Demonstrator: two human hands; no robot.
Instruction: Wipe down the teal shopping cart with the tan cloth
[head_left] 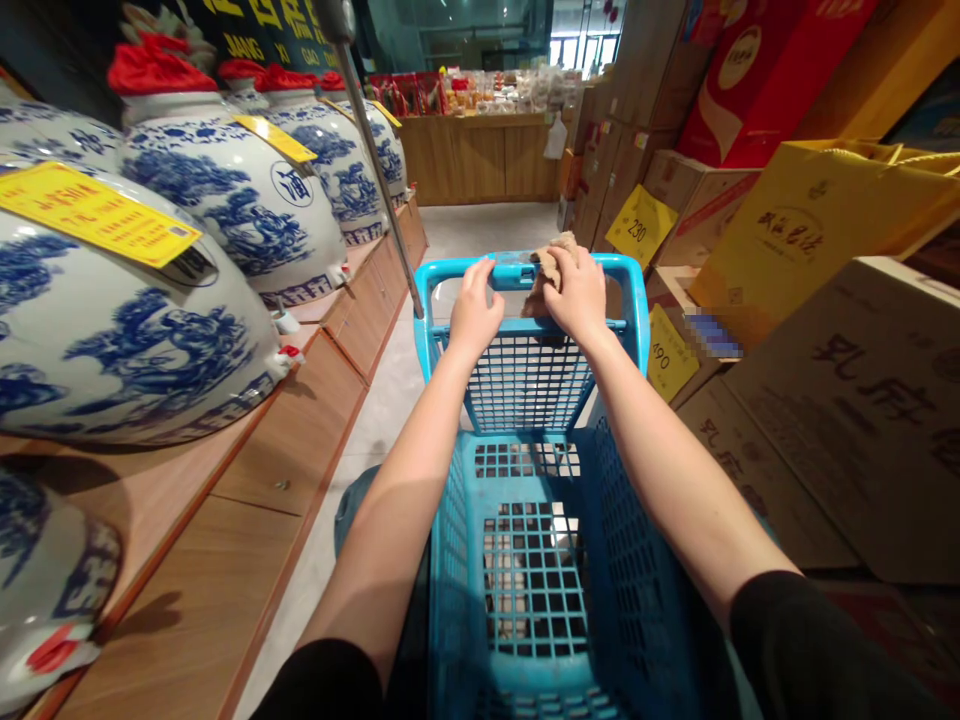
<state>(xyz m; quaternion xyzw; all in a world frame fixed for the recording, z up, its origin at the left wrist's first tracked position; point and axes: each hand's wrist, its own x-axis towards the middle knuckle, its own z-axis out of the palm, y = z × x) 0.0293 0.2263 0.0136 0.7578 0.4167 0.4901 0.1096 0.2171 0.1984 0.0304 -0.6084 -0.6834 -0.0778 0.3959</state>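
Observation:
A blue plastic shopping trolley (487, 487) with grid walls stands in front of me, its basket open toward me. My left hand (477, 308) is at the left part of its far top bar, fingers curled over the edge. My right hand (579, 296) presses a crumpled brown cloth (553, 262) against the right part of the same bar. Some of the cloth hangs behind the bar, and the undersides of my fingers are hidden. A metal pole (379, 165) rises at the trolley's far left corner.
Large blue-and-white porcelain jars (236, 200) with red covers line a wooden shelf (262, 445) on the left. Cardboard boxes (847, 400), a yellow gift bag (810, 225) and price cards (637, 222) crowd the right side. A counter (472, 160) with packaged goods crosses the aisle's far end.

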